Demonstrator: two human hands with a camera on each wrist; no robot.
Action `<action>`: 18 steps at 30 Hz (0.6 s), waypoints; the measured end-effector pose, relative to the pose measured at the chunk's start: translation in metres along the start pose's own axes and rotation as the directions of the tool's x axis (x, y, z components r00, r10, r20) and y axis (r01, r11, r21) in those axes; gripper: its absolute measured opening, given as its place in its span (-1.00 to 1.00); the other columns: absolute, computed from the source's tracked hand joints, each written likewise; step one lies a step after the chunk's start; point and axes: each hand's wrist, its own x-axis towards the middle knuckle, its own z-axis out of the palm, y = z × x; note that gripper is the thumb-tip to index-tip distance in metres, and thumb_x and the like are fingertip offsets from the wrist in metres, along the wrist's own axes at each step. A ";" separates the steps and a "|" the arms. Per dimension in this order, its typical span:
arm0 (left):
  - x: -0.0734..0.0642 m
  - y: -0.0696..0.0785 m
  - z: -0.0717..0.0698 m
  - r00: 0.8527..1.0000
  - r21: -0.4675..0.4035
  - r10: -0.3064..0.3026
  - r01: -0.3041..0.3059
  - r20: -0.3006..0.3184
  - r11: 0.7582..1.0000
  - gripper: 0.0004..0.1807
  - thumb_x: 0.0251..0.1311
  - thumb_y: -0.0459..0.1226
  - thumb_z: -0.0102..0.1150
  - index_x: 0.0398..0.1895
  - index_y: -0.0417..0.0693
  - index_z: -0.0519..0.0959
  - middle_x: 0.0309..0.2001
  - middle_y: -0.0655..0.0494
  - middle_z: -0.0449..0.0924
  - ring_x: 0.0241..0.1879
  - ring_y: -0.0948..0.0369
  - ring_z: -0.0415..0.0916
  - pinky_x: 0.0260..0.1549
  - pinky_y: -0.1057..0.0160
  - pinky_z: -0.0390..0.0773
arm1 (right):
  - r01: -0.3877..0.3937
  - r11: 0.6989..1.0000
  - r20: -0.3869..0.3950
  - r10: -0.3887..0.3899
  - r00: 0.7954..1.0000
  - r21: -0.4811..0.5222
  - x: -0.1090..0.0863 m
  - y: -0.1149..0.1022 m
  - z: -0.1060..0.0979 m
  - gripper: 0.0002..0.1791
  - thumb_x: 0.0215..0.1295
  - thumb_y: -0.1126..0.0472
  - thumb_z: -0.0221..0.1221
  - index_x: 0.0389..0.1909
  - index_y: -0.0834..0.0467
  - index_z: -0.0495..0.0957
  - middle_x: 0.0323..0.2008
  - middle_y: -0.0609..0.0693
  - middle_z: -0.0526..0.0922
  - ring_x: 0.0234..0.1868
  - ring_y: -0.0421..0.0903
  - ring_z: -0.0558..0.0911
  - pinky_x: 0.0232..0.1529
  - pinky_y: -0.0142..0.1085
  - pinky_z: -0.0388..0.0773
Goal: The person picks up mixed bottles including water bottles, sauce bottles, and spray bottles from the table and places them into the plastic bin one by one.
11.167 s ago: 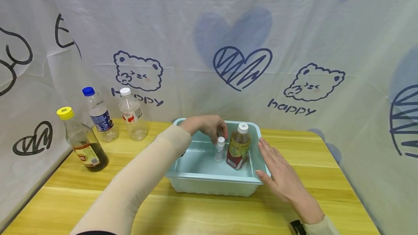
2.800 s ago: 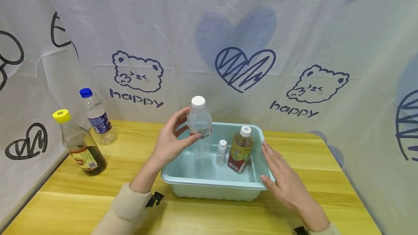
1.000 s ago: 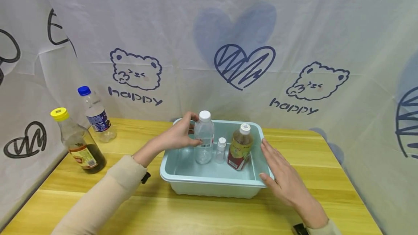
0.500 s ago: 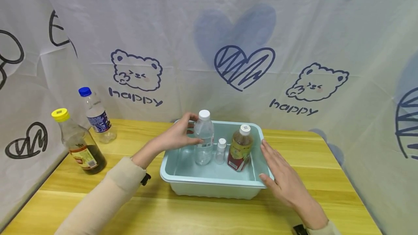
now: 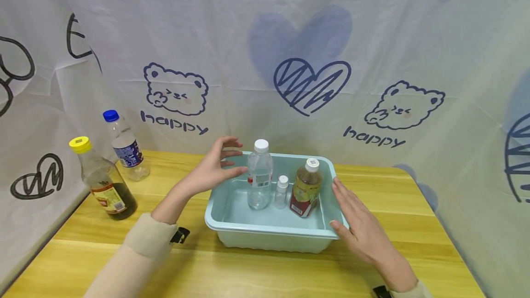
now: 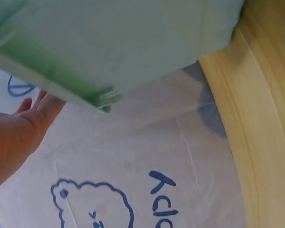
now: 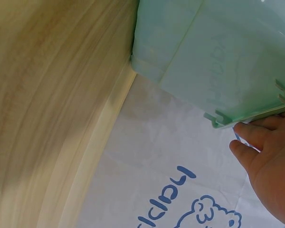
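A pale blue-green plastic basin (image 5: 273,230) stands on the table. Inside, upright in a row, are a clear bottle with a white cap (image 5: 259,183), a small clear bottle (image 5: 281,192) and a brown drink bottle with a red and yellow label (image 5: 305,188). My left hand (image 5: 211,167) is over the basin's left rim, fingers spread, holding nothing, just left of the clear bottle. In the left wrist view that hand (image 6: 19,133) shows beside the basin's side. My right hand (image 5: 362,224) rests with straight fingers against the basin's right rim.
At the table's left stand a dark sauce bottle with a yellow cap (image 5: 108,183) and a clear bottle with a blue cap (image 5: 127,148). Behind the wooden table (image 5: 248,275) hangs a white cloth (image 5: 232,59) printed with hearts and bears.
The clear white-capped bottle went from the table into the basin in my left hand. Since half a second ago that hand has let go and drawn back left. My right hand stays put.
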 end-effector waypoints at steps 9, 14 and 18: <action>-0.026 0.007 -0.014 0.965 -0.047 0.029 -0.043 -0.259 0.998 -0.21 0.40 -0.39 0.27 0.53 -0.23 0.03 0.44 -0.17 0.26 0.42 -0.12 0.36 0.37 -0.17 0.42 | -0.006 1.000 0.000 0.006 1.000 0.005 0.000 -0.001 -0.001 -0.19 0.66 -0.19 -0.17 0.60 0.35 0.09 0.59 0.29 0.12 0.59 0.15 0.18 0.62 -0.35 -0.16; -0.042 0.007 -0.020 0.907 0.039 0.079 -0.070 -0.415 0.997 -0.25 0.44 -0.33 0.24 0.54 -0.25 0.06 0.45 -0.11 0.27 0.43 -0.04 0.35 0.39 -0.03 0.42 | 0.003 1.000 -0.014 -0.003 1.000 0.005 0.001 -0.002 -0.001 -0.19 0.66 -0.20 -0.18 0.59 0.35 0.10 0.59 0.29 0.14 0.56 0.21 0.23 0.61 -0.37 -0.16; -0.053 0.009 -0.026 0.834 0.084 0.131 -0.101 -0.536 0.991 -0.25 0.39 -0.40 0.28 0.52 -0.24 0.10 0.44 -0.06 0.29 0.41 0.01 0.37 0.37 0.20 0.45 | 0.002 1.000 -0.014 -0.002 1.000 0.011 0.002 -0.003 -0.002 -0.20 0.66 -0.19 -0.16 0.60 0.34 0.09 0.59 0.28 0.13 0.56 0.22 0.24 0.61 -0.37 -0.16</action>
